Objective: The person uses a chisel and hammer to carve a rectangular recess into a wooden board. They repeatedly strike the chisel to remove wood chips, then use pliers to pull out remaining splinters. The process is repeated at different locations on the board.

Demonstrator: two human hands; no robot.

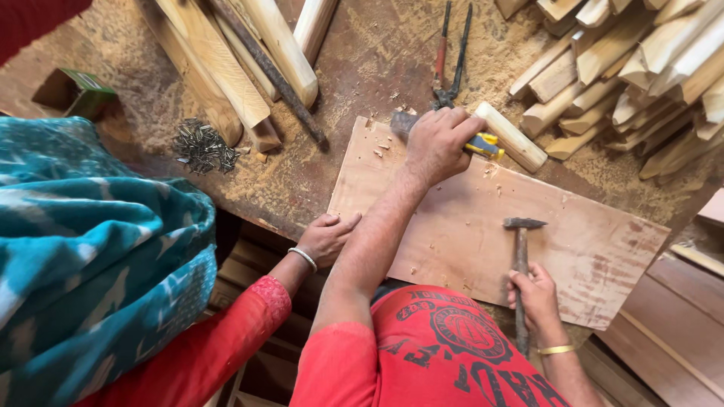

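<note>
My left hand (437, 143) reaches forward and is closed on a yellow-handled tool (486, 145) at the far edge of a plywood board (460, 234). The tool's grey end (403, 122) sticks out to the left of my fist. A short rounded wooden peg (513, 137) lies just right of that hand. My right hand (537, 298) grips the handle of a hammer (523, 241), whose metal head rests on the board. Wood chips are scattered on the board.
Another person's hand (326, 237), with a bangle and red sleeve, rests at the board's near left corner; teal cloth (90, 249) fills the left. Pincers (450, 60), a nail pile (200, 145), a green box (79, 92), long wooden pieces (241, 60) and stacked wooden pegs (626, 68) lie on the sawdust-covered bench.
</note>
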